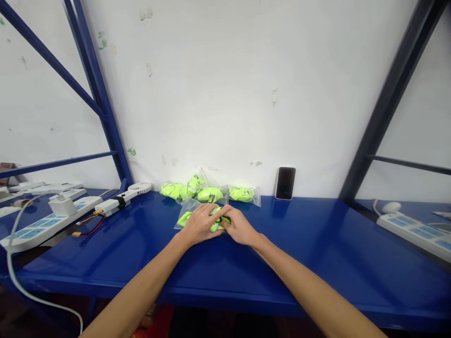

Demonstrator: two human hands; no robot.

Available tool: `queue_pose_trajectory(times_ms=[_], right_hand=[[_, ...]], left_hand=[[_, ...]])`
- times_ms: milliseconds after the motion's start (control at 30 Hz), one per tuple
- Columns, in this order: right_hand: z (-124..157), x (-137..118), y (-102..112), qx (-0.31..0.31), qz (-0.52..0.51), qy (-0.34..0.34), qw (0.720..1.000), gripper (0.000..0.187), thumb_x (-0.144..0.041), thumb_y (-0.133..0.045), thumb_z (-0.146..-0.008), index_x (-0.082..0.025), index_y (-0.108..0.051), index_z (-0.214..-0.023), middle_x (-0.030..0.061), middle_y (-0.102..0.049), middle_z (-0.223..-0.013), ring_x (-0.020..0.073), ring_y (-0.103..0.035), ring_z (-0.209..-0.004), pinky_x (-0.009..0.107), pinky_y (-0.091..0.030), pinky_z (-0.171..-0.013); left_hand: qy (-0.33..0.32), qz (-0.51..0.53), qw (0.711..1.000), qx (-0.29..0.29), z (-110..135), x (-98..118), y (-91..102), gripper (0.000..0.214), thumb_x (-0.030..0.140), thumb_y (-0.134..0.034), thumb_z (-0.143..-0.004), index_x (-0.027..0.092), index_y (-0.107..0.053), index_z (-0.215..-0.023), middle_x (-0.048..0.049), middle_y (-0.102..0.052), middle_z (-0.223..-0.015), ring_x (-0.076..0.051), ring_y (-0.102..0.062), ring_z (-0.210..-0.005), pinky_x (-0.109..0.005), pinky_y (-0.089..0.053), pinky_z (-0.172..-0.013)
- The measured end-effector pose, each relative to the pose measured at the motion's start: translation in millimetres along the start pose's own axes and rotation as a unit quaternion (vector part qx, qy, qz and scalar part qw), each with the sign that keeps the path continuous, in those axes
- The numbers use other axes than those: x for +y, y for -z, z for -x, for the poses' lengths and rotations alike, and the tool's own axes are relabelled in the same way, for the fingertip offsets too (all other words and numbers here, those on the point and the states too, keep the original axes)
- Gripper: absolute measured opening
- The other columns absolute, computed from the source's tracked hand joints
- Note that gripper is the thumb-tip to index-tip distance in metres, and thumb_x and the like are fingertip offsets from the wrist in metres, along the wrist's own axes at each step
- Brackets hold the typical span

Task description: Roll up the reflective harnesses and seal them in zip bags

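Both hands meet over a folded bundle of neon yellow reflective fabric (214, 227) with silver and dark bands, at the middle of the blue table. My left hand (200, 223) is closed over its left side, partly covering it. From the right, my right hand (239, 225) grips the same bundle, its fingers near those of the left. A clear plastic bag (188, 206) lies flat just behind and left of my left hand. Some neon fabric (183, 218) shows there; whether it is inside the bag or part of the held bundle, I cannot tell.
Several clear bags of neon fabric (210, 194) lie along the wall. A phone (285, 183) leans upright right of them. On the left are a white handheld fan (140, 188), a wired battery pack (111, 205) and a power strip (52, 223); another power strip (416, 230) lies right.
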State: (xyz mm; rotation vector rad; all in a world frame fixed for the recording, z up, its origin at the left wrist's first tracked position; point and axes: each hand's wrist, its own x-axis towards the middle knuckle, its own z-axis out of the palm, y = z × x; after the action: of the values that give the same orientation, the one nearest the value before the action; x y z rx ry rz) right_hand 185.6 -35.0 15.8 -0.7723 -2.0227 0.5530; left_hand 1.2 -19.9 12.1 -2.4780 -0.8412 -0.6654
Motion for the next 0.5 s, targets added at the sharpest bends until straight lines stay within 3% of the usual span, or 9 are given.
queue_pose_trajectory(times_ms=[133, 300, 400, 500], right_hand=[[-3, 8, -11, 0.044, 0.036, -0.013, 0.998, 0.022, -0.005, -0.046, -0.067, -0.021, -0.06, -0.071, 0.0018, -0.057, -0.071, 0.0198, -0.052, -0.071, 0.03, -0.039, -0.069], [-5, 13, -21, 0.066, 0.084, -0.044, 0.993, 0.017, -0.009, -0.048, -0.068, -0.02, -0.06, -0.07, 0.0041, -0.059, -0.07, 0.0199, -0.052, -0.065, 0.029, -0.034, -0.06], [-3, 10, -19, 0.044, 0.061, -0.076, 0.994, 0.012, -0.013, -0.052, -0.069, -0.019, -0.062, -0.067, 0.0012, -0.058, -0.064, 0.0166, -0.05, -0.06, 0.027, -0.032, -0.058], [0, 4, -8, -0.002, 0.026, -0.083, 0.996, 0.005, -0.02, -0.059, -0.07, -0.017, -0.061, -0.067, -0.0035, -0.052, -0.06, 0.0114, -0.042, -0.057, 0.024, -0.029, -0.056]], left_hand=[[0.005, -0.008, 1.0, -0.029, -7, 1, 0.6, 0.07, 0.044, -0.056, -0.084, 0.027, -0.029, -0.147, -0.0124, -0.055, -0.119, -0.029, -0.054, -0.108, -0.042, -0.042, -0.093], [0.011, -0.023, 0.999, -0.044, -10, 4, 4.1, 0.071, 0.04, -0.057, -0.084, 0.026, -0.029, -0.147, -0.0118, -0.058, -0.111, -0.029, -0.056, -0.103, -0.041, -0.042, -0.09], [0.008, 0.0, 0.999, -0.048, -8, 6, 9.5, 0.073, 0.036, -0.057, -0.082, 0.025, -0.027, -0.148, -0.0093, -0.06, -0.106, -0.026, -0.058, -0.097, -0.039, -0.042, -0.086], [0.014, 0.031, 0.999, -0.024, -6, 6, 14.0, 0.074, 0.043, -0.057, -0.081, 0.025, -0.029, -0.147, -0.0085, -0.062, -0.108, -0.026, -0.059, -0.096, -0.039, -0.042, -0.086]])
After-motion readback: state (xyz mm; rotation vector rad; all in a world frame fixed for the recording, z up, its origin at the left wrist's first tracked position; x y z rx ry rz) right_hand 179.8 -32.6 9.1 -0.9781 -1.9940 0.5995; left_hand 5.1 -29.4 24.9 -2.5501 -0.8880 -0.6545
